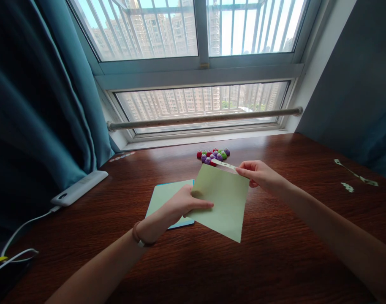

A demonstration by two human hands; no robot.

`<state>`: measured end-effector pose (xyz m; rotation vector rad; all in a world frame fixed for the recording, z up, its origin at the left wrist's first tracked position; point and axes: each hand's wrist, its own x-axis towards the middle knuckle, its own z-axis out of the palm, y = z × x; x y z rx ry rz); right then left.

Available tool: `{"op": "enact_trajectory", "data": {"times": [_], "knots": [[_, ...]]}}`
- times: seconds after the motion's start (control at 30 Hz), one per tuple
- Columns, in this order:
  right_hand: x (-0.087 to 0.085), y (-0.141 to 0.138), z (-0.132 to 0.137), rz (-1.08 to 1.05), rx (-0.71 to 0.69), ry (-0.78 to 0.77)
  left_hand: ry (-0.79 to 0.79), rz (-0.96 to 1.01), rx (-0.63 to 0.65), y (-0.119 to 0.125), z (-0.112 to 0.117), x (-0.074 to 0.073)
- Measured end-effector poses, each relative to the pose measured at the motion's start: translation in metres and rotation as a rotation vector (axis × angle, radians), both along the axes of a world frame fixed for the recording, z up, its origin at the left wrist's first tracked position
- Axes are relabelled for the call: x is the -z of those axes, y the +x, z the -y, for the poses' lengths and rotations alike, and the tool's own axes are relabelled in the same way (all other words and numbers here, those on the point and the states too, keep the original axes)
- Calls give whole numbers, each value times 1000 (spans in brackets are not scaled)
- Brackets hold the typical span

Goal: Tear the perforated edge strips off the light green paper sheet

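A square sheet of pale green paper (223, 198) is tilted above the table. My left hand (188, 202) grips its left side, thumb lying across the front and the other fingers hidden behind. At the sheet's upper right, my right hand (258, 174) pinches a narrow white strip with dark spots (224, 164) by its right end. The strip runs along the paper's top edge; whether the two touch I cannot tell. Under my left hand lies a stack of pale green paper (163, 198) with a blue edge showing. Small red, purple and green knob-like pieces (221, 156) cluster just beyond the strip.
A white power strip (80, 188) with a cable lies at the left by the blue curtain (69, 105). Small flat discs (121, 156) sit at the back left. On the right are a thin pale strip (356, 173) and a small patterned piece (347, 187). A window stands behind the table.
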<state>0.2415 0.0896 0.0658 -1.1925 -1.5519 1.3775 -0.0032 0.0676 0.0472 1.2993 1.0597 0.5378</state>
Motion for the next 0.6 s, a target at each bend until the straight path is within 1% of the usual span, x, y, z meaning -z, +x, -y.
{"op": "enact_trajectory", "data": {"times": [0.1, 0.17, 0.2, 0.27, 0.3, 0.37, 0.43, 0.5, 0.53, 0.6], "knots": [[2, 1, 1, 51, 6, 71, -6, 6, -17, 1, 1, -1], [6, 0, 0, 127, 67, 197, -11, -3, -25, 2, 1, -1], [8, 0, -1, 173, 129, 276, -11, -13, -29, 2, 2, -1], [13, 4, -6, 238, 297, 417, 1, -40, -41, 2, 2, -1], [14, 8, -11, 240, 388, 464, 11, -54, -49, 2, 1, -1], [13, 21, -24, 173, 531, 504, 27, -76, -54, 2, 1, 0], [6, 44, -37, 46, 590, 503, 29, -66, -41, 2, 1, 1], [-2, 77, -48, -52, 548, 451, 21, -42, -24, 2, 1, 1], [-6, 98, -50, -35, 528, 408, 17, -29, -18, 2, 2, 1], [-8, 148, -50, 31, 571, 373, 6, -3, 3, 3, 2, 1]]}}
